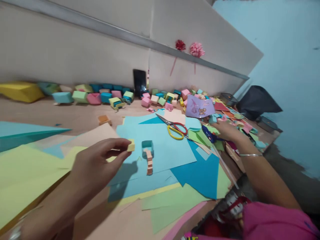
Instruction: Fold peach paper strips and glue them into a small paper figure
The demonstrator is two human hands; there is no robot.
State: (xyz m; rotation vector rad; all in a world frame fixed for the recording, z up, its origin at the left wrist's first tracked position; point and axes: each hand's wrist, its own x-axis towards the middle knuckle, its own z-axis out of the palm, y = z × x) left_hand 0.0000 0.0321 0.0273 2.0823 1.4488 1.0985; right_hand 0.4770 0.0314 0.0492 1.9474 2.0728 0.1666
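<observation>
My left hand (107, 155) pinches a small pale yellow folded paper piece (131, 145) between thumb and fingertips, above light blue paper (172, 153). Just right of it stands a small open teal paper box (147, 145), with a folded peach paper strip (149, 163) hanging from its front. My right hand (226, 130) reaches to the right side of the table, among paper scraps and beside a dark blue and purple tool (209, 134) that looks like a glue gun. Its fingers are blurred, so I cannot make out whether they hold anything.
Scissors (176, 130) with red and yellow handles lie on the paper. Several small paper boxes (94, 98) line the wall, with a phone (139, 82) propped among them. A purple printed card (200, 106) stands at the right. Coloured sheets (175, 200) cover the front.
</observation>
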